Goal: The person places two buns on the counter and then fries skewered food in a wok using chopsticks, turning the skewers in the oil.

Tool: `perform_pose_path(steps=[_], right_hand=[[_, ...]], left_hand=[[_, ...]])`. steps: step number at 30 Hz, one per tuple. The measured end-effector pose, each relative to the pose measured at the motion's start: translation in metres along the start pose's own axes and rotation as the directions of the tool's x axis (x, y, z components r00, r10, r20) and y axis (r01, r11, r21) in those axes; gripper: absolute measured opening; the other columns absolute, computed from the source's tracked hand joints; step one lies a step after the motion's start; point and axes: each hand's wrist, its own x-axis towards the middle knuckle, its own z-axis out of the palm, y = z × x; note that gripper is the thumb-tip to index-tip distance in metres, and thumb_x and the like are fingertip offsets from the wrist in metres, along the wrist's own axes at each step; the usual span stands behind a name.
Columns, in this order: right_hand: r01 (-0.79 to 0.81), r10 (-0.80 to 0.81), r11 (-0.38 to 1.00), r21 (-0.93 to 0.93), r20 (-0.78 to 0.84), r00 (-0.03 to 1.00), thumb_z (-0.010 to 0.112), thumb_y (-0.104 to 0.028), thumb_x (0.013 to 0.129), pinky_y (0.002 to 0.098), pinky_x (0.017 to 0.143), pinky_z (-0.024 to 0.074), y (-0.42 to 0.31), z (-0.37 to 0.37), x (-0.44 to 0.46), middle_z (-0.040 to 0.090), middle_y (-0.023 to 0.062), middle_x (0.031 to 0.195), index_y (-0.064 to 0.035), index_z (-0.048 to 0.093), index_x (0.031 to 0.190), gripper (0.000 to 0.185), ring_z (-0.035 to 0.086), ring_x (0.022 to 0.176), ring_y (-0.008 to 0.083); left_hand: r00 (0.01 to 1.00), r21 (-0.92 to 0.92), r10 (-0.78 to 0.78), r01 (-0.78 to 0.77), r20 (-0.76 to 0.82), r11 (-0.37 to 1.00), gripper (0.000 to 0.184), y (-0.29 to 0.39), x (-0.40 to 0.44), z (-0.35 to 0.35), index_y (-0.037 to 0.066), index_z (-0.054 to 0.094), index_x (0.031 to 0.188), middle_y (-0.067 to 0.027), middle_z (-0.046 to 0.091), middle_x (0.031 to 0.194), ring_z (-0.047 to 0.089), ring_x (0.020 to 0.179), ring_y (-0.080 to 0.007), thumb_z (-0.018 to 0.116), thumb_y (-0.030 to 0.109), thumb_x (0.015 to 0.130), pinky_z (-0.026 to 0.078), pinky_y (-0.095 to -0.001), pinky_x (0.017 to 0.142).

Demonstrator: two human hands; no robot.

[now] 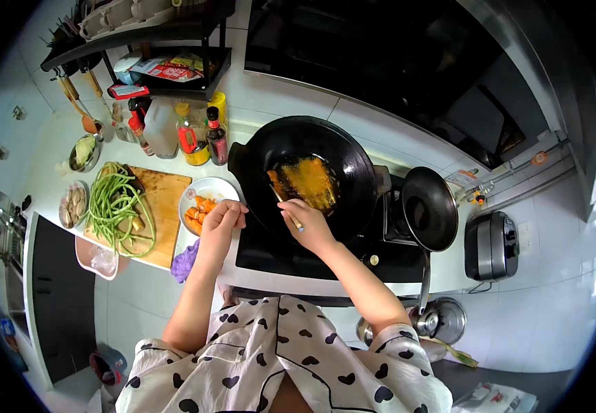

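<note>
My right hand (306, 224) is closed round chopsticks (277, 195), whose tips reach into the black wok (243, 165). Bubbling yellow oil (308, 180) lies in the bottom of the wok, and an orange-brown piece of food (274, 180) is by the chopstick tips. My left hand (221, 224) is at the right edge of a white plate (226, 187), its thumb and fingers pressed together. Whether anything is between those fingers I cannot make out. Orange coated pieces of food (198, 212) lie on the plate.
Left of the plate, long green beans (115, 206) lie on a wooden cutting board (167, 189). A purple cloth (185, 261) hangs at the counter edge. Sauce bottles (216, 138) stand behind the plate. A frying pan (430, 210) occupies the right burner, its handle pointing towards me.
</note>
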Motion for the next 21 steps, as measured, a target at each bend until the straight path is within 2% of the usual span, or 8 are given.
perform_pose_path(steps=[6,8,10,13,16,17,20,21], right_hand=[[-0.138,0.117,0.975,-0.173,-0.126,0.985,0.055,-0.012,0.086,0.0394,0.07,0.0506,0.004,0.016,0.019,0.061,0.0138,0.095,-0.0075,0.06,0.101,0.016,0.061,0.08,0.0354],[-0.183,0.151,0.957,-0.227,-0.154,0.977,0.055,-0.012,0.086,0.0394,0.07,0.0506,0.006,0.018,0.019,0.061,0.0145,0.094,-0.0078,0.06,0.101,0.016,0.06,0.08,0.0355],[-0.196,0.159,0.961,-0.194,-0.188,0.969,0.056,-0.01,0.085,0.0398,0.069,0.0499,0.01,0.018,0.02,0.061,0.015,0.093,-0.0069,0.061,0.1,0.016,0.06,0.079,0.0356],[-0.308,0.253,0.914,-0.265,-0.222,0.942,0.057,-0.009,0.084,0.0392,0.07,0.0497,0.014,0.019,0.021,0.061,0.0155,0.093,-0.0057,0.061,0.101,0.018,0.06,0.08,0.0354],[-0.273,0.223,0.946,-0.173,-0.263,0.939,0.058,-0.01,0.084,0.0383,0.071,0.0498,0.012,0.017,0.021,0.061,0.0156,0.095,-0.0059,0.06,0.102,0.018,0.06,0.08,0.0354],[-0.254,0.214,0.962,-0.103,-0.298,0.93,0.058,-0.012,0.084,0.0353,0.07,0.0495,0.01,0.017,0.02,0.062,0.015,0.09,-0.0075,0.06,0.099,0.015,0.061,0.077,0.0345],[-0.476,0.491,0.871,0.122,-0.258,0.832,0.057,-0.012,0.085,0.0324,0.066,0.0486,-0.017,-0.007,0.024,0.062,0.0137,0.084,-0.0088,0.058,0.095,0.011,0.063,0.074,0.0293],[-0.478,0.494,0.869,0.127,-0.283,0.822,0.057,-0.012,0.085,0.0296,0.062,0.0476,-0.017,-0.017,0.023,0.061,0.0128,0.077,-0.0096,0.057,0.093,0.008,0.063,0.069,0.0231]], left_hand=[[0.999,-0.118,-0.033,0.037,0.032,0.992,0.02,0.0,0.019,-0.04,0.002,0.058,0.088,0.001,0.049,0.071,0.045,0.069,-0.0073,0.045,0.017,0.093,0.036,-0.0202,0.065],[0.997,-0.121,-0.057,0.064,0.058,0.991,0.02,0.0,0.026,-0.049,0.001,0.057,0.088,0.0011,0.049,0.07,0.045,0.069,-0.0071,0.045,0.017,0.093,0.036,-0.0202,0.064],[0.994,-0.13,-0.065,0.076,0.092,0.989,0.02,-0.003,0.034,-0.057,0.001,0.057,0.087,0.0012,0.048,0.07,0.045,0.068,-0.0068,0.045,0.017,0.093,0.036,-0.0199,0.064],[0.986,-0.114,-0.029,0.048,0.164,0.992,0.021,-0.013,0.05,-0.067,0.002,0.055,0.089,0.0004,0.049,0.071,0.046,0.067,-0.0068,0.044,0.02,0.095,0.037,-0.0194,0.062],[0.987,-0.045,-0.03,0.037,0.156,0.998,0.02,-0.009,0.059,-0.067,0.002,0.054,0.088,0.0006,0.049,0.071,0.045,0.067,-0.0066,0.044,0.018,0.094,0.036,-0.0195,0.064],[0.987,-0.065,-0.045,0.055,0.157,0.996,0.02,-0.007,0.062,-0.067,0.002,0.055,0.088,0.0009,0.049,0.07,0.044,0.067,-0.0064,0.044,0.017,0.094,0.036,-0.0192,0.063],[0.989,-0.087,-0.048,0.061,0.142,0.994,0.019,-0.006,0.066,-0.067,0.002,0.058,0.088,0.0015,0.048,0.07,0.043,0.067,-0.0059,0.045,0.015,0.093,0.035,-0.0186,0.062],[0.992,-0.072,-0.015,0.025,0.129,0.997,0.019,-0.007,0.066,-0.067,0.002,0.059,0.087,0.0015,0.048,0.07,0.043,0.067,-0.0058,0.045,0.015,0.093,0.035,-0.0185,0.062]])
